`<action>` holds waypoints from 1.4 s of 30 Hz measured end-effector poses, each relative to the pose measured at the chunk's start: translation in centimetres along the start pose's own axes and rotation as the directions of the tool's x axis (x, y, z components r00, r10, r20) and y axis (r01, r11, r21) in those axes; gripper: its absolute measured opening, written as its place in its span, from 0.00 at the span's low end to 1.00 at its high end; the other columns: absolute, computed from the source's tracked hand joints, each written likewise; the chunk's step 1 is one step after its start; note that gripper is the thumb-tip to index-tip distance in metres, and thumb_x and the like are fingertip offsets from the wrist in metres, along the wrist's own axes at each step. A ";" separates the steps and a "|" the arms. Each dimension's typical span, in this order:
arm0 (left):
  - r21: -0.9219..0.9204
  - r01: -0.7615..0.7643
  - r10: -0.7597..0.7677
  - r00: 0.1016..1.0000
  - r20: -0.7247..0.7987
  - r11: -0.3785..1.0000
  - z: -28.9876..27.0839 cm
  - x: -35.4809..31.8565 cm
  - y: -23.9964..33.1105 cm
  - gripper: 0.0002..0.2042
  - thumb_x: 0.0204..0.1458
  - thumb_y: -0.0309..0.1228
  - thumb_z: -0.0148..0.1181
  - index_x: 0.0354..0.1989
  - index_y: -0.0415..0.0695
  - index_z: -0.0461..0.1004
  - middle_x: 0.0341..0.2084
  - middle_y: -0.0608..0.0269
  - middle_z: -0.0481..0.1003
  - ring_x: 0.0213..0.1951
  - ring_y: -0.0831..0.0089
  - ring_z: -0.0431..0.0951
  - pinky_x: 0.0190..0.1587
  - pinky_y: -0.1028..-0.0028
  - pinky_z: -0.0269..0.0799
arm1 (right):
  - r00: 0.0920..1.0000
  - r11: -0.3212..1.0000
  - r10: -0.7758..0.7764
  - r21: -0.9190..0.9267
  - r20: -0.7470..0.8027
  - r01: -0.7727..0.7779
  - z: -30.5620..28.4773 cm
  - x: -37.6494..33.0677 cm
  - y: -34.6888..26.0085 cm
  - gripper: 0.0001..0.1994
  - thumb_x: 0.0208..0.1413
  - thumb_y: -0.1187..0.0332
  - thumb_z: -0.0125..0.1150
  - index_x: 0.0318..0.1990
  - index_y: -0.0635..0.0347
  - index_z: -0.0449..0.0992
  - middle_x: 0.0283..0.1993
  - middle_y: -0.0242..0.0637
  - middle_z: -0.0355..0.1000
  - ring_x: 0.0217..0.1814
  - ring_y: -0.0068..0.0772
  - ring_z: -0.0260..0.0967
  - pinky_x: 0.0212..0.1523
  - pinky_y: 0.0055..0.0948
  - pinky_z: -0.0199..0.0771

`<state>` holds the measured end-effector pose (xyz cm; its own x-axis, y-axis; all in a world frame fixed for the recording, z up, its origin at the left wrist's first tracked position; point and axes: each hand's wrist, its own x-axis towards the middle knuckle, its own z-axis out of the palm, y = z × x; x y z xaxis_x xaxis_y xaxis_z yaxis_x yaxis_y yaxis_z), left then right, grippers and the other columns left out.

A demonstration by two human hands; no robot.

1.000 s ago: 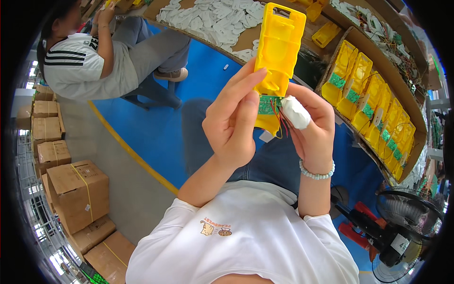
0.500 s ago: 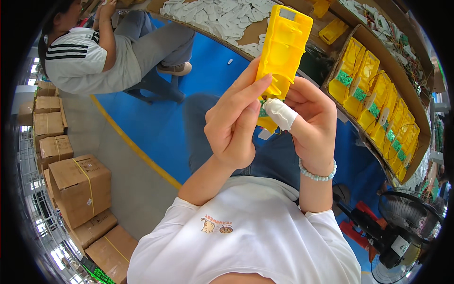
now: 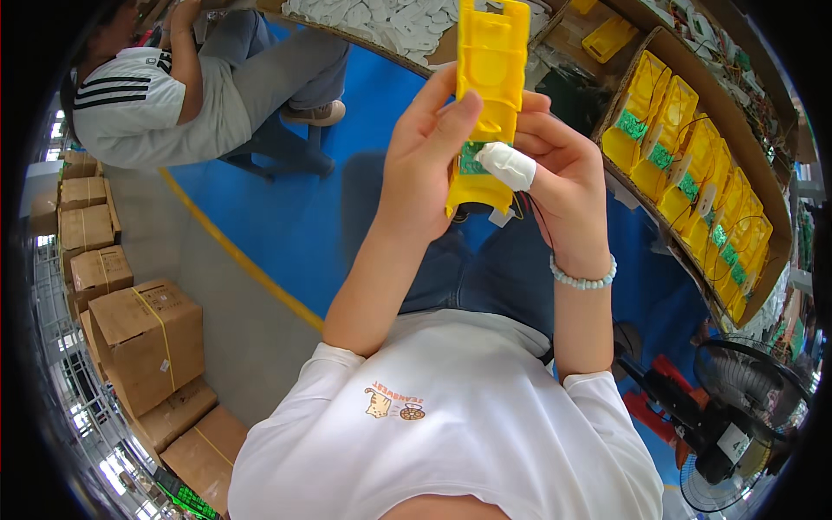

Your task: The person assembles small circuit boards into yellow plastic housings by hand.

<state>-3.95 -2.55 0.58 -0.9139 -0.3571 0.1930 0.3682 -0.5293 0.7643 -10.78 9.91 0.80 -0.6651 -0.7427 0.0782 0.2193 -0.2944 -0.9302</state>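
Note:
A long yellow plastic housing [image 3: 492,65] stands raised between my hands, its hollow inner side toward me. Across its lower part lies a green circuit board [image 3: 472,159], with dark thin wires trailing from the bottom end. My left hand [image 3: 426,147] grips the housing's left edge, thumb laid on its inner face. From the other side my right hand [image 3: 563,178] holds it, fingers behind and the thumb, wrapped in white tape [image 3: 508,165], pressed on the board. A small white piece [image 3: 501,217] hangs by the lower end.
At right, a cardboard box [image 3: 774,273] holds several yellow housings [image 3: 663,156] with green boards. White plastic parts [image 3: 381,30] are heaped on the table ahead. A black fan [image 3: 737,433] stands at lower right, cartons [image 3: 147,334] at left. Another person [image 3: 147,104] sits at upper left.
The housing has turned more upright and shifted slightly left, baring the board and lower end. My left hand has opened out from a pinch to hold its edge; my right thumb has moved up slightly.

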 end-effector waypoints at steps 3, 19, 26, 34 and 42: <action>-0.022 -0.067 0.066 0.998 -0.023 0.998 -0.8 0.6 0.2 0.18 0.63 0.36 0.44 0.57 0.39 0.61 0.43 0.46 0.75 0.46 0.59 0.77 0.50 0.64 0.74 | 1.000 0.997 -0.006 -0.076 -0.006 0.005 -1.8 0.0 1.3 0.17 0.49 0.75 0.65 0.47 0.73 0.72 0.44 0.41 0.75 0.42 0.23 0.72 0.45 0.23 0.75; 0.289 -0.010 0.095 0.954 -0.283 0.957 -2.0 -0.2 1.7 0.17 0.61 0.35 0.47 0.55 0.37 0.64 0.41 0.50 0.74 0.35 0.69 0.77 0.38 0.66 0.78 | 0.753 0.546 -0.651 -0.750 -0.099 0.373 -2.2 -0.8 5.3 0.13 0.47 0.84 0.58 0.42 0.67 0.75 0.34 0.39 0.77 0.28 0.29 0.69 0.31 0.23 0.70; 0.141 0.348 -0.324 0.931 -0.166 0.927 -1.1 -4.2 -0.4 0.19 0.62 0.35 0.47 0.60 0.41 0.61 0.38 0.59 0.74 0.28 0.79 0.73 0.29 0.79 0.74 | 0.628 0.503 -0.776 -0.656 -0.056 0.563 -1.4 -0.4 1.4 0.11 0.48 0.86 0.54 0.39 0.68 0.73 0.41 0.49 0.77 0.32 0.29 0.72 0.34 0.23 0.73; 0.236 0.306 -0.313 0.950 -0.005 0.922 -0.6 -6.6 -1.2 0.22 0.64 0.39 0.43 0.63 0.40 0.58 0.40 0.60 0.73 0.30 0.80 0.74 0.32 0.80 0.73 | 0.622 0.387 -0.770 -0.672 0.140 0.631 -2.6 0.3 2.8 0.14 0.42 0.89 0.52 0.38 0.68 0.74 0.40 0.49 0.77 0.37 0.41 0.74 0.36 0.26 0.74; -0.065 0.348 -0.350 0.937 -0.023 0.935 0.0 -7.3 -1.6 0.26 0.63 0.45 0.40 0.62 0.37 0.53 0.40 0.44 0.72 0.27 0.65 0.78 0.26 0.70 0.78 | 0.768 0.578 -0.635 -0.611 0.080 0.541 -2.8 -0.9 1.7 0.17 0.47 0.82 0.56 0.47 0.67 0.75 0.49 0.46 0.75 0.48 0.41 0.71 0.41 0.27 0.72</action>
<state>2.15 0.91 -2.02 -0.9808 -0.1670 -0.1008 0.0377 -0.6693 0.7421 -11.80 11.75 -1.79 -0.5933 -0.4316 0.6795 -0.6691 -0.2049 -0.7143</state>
